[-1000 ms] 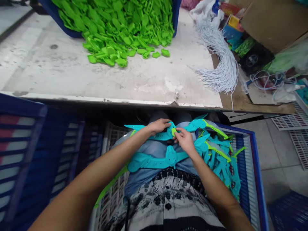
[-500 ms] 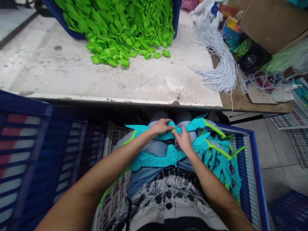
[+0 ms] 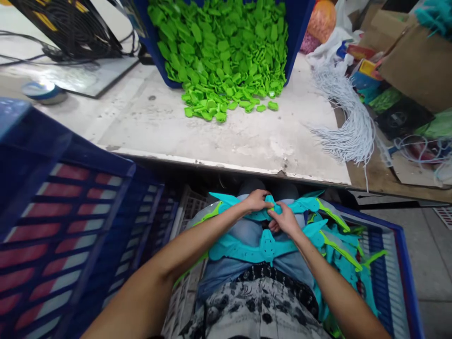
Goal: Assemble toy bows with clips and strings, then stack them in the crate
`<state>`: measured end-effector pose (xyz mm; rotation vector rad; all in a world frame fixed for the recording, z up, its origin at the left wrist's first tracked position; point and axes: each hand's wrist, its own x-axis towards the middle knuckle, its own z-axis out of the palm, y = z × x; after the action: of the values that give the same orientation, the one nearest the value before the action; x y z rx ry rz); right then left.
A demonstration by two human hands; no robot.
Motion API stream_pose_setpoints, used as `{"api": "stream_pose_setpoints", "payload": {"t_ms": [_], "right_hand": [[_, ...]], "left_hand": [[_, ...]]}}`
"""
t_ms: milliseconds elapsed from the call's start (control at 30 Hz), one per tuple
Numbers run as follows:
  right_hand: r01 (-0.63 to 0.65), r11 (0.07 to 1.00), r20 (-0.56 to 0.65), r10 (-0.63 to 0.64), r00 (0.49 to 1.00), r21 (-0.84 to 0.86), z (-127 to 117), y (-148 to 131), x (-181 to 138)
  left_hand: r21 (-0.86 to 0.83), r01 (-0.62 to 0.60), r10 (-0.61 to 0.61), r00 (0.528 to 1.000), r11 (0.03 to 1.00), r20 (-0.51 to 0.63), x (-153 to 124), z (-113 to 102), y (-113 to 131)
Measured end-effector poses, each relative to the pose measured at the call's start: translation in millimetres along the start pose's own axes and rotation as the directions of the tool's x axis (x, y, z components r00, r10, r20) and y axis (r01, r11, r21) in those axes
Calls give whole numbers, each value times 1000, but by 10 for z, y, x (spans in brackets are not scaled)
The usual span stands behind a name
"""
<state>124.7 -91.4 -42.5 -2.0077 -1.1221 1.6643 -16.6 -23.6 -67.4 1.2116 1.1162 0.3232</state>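
Note:
Two turquoise bow-shaped plastic toys with lime-green end arms lie across my lap. On the farther toy bow (image 3: 301,205), my left hand (image 3: 257,201) grips the raised middle piece with thumb and fingers. My right hand (image 3: 284,219) pinches the same middle from the other side, thumb pressed near a small green bit. The fingers hide most of that spot. The nearer toy bow (image 3: 238,248) rests below my hands, close to my waist, with its round-holed centre facing up.
On the worktable (image 3: 226,146), a tipped blue bin (image 3: 300,44) spills small green plastic pieces (image 3: 226,61). White strings (image 3: 353,127) hang over the table's right edge. A blue crate (image 3: 406,263) of turquoise parts stands at my right; stacked blue crates (image 3: 67,141) rise at my left.
The view has shifted left and up, bringing a black fan and more of the left crates into sight. Both hands stay at the middle of the farther toy bow, with only slight finger movement.

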Motion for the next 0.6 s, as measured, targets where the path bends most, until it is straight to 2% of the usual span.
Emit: {"api": "stream_pose_setpoints", "payload": {"t_ms": [67, 133, 233, 300, 333, 367, 400, 433, 467, 533, 600], "right_hand": [[36, 992, -49, -42, 998, -125, 4, 26, -6], [74, 937, -12, -84, 996, -340, -58, -44, -58], [260, 699, 161, -206, 965, -666, -254, -443, -138], [373, 563, 172, -377, 910, -738, -410, -902, -79], [392, 536, 105, -488, 867, -747, -482, -1169, 11], [385, 522, 2, -591, 807, -761, -547, -1446, 145], [357, 503, -112, -686, 719, -787, -602, -1721, 316], [339, 481, -180, -751, 636, -809, -645, -1981, 516], [339, 459, -201, -789, 581, -821, -675, -2215, 730], [325, 438, -207, -807, 553, -838, -697, -2578, 1143], [295, 426, -200, -797, 570, -855, -676, -2783, 1465]], "left_hand": [[28, -3, 3, 1000, 1000, -2, 11, -3, -4], [64, -19, 19, 1000, 998, 5, -7, -15, 7], [138, -63, 62, 998, 988, 15, -54, -45, 35], [187, -89, 87, 996, 978, 18, -75, -62, 53], [209, -97, 96, 995, 973, 16, -81, -67, 63], [228, -102, 101, 995, 968, 13, -89, -69, 75], [244, -102, 103, 995, 964, 8, -101, -66, 89], [263, -101, 105, 994, 960, -2, -123, -58, 104], [288, -104, 117, 993, 952, -28, -157, -47, 119], [353, -149, 207, 970, 924, -131, -272, -17, 139], [429, -233, 359, 902, 873, -239, -449, 17, 126]]}}
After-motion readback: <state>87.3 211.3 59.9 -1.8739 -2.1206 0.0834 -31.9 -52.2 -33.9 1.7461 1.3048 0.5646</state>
